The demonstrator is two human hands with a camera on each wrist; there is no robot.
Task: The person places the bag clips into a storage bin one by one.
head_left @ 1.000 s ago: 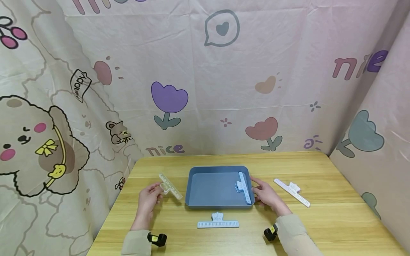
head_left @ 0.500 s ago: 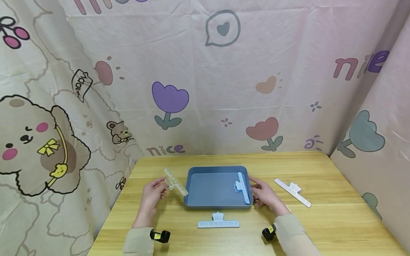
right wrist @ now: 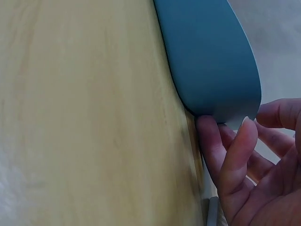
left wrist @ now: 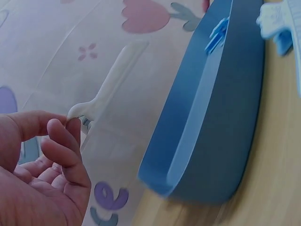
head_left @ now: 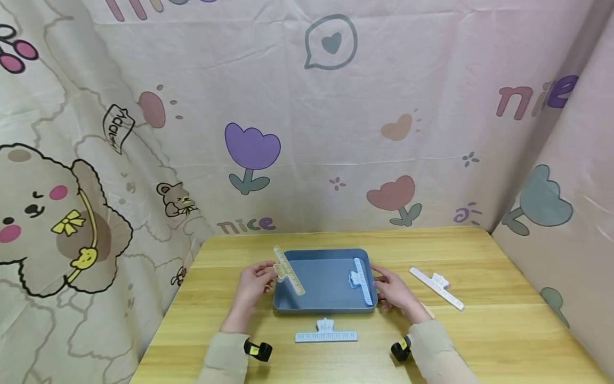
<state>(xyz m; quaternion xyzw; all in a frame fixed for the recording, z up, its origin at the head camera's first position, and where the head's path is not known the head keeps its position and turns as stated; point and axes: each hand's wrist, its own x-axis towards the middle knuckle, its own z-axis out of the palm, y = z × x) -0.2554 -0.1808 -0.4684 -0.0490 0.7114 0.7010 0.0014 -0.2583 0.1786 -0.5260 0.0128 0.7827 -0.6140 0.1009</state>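
Observation:
My left hand (head_left: 254, 288) pinches the handle of a cream, see-through ruler clip (head_left: 289, 274) between thumb and fingertips. The clip hangs tilted over the left side of a blue-grey tray (head_left: 312, 310); in the left wrist view the cream clip (left wrist: 113, 80) is apart from the tray (left wrist: 225, 122). With its fingers, my right hand (head_left: 395, 290) touches the outside of the tray's right end, seen close up in the right wrist view against the wall (right wrist: 211, 56). A light blue ruler clip (head_left: 363, 282) lies inside the tray along that end.
On the table in front of the tray lies another light blue ruler clip (head_left: 326, 336). A whitish ruler clip (head_left: 437, 289) lies slantwise to the right, beyond my right hand. A printed curtain (head_left: 307, 133) hangs behind the wooden table (head_left: 499, 320) and along its sides.
My left hand has carried the cream clip rightward, from beside the tray to over its left side. The tray has shifted slightly left, and my right hand with it.

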